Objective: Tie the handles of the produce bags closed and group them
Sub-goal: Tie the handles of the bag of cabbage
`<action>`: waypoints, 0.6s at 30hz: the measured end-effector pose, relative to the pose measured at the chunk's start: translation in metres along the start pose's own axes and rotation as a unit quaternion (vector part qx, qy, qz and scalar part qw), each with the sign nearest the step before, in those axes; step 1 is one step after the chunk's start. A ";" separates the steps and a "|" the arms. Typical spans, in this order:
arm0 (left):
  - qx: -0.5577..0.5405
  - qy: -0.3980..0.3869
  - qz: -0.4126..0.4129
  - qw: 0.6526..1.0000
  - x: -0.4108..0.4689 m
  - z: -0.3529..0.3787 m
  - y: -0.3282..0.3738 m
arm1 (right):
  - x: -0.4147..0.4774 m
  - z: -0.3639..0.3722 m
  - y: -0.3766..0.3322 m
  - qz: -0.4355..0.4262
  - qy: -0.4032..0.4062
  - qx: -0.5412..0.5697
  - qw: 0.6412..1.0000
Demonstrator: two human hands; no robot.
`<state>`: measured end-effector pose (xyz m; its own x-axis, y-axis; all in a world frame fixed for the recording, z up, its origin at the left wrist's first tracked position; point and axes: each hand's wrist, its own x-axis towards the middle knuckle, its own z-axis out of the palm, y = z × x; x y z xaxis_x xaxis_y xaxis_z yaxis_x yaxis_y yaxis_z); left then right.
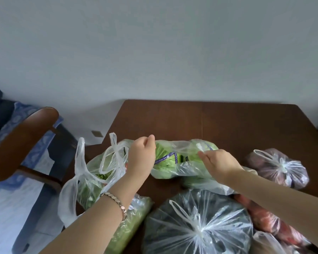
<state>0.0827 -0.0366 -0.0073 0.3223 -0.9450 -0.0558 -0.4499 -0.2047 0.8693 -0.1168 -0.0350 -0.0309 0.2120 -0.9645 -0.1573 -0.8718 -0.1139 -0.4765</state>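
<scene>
Left hand grips lettuce bag, fingertips hidden.

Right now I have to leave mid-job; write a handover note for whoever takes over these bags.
Left hand and right hand both hold the lettuce bag mid-table, not yet tied.
Done: the purple bag at right and the dark bag in front are knotted.
To do: tie the lettuce bag, check the greens bag at left and the red bag, then group all.

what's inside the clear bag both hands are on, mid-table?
Through the clear bag: pale green leafy produce wrapped with a purple printed band. The left hand and right hand grip its ends and cover the contents there; the underside is hidden.
</scene>
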 end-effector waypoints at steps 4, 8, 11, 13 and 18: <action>0.094 -0.039 0.107 0.989 -0.017 0.004 0.010 | -0.017 -0.001 -0.005 -0.015 -0.013 -0.020 1.000; 0.173 -0.010 0.224 0.959 -0.029 0.014 0.002 | -0.020 -0.007 0.013 0.035 0.057 0.054 0.996; 0.135 0.016 0.293 0.946 -0.032 0.021 -0.009 | -0.022 -0.005 0.020 0.042 0.103 0.092 0.990; 0.091 0.019 0.298 0.950 -0.034 0.026 -0.015 | -0.026 0.002 0.021 0.019 0.105 0.115 0.988; -0.028 -0.136 0.208 0.968 -0.047 0.038 -0.023 | -0.025 0.017 0.017 -0.039 0.133 0.153 0.978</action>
<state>0.0462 0.0025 -0.0440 -0.1117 -0.9764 0.1849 -0.4455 0.2155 0.8689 -0.1299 -0.0087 -0.0500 0.1150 -0.9882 0.1012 -0.6752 -0.1525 -0.7217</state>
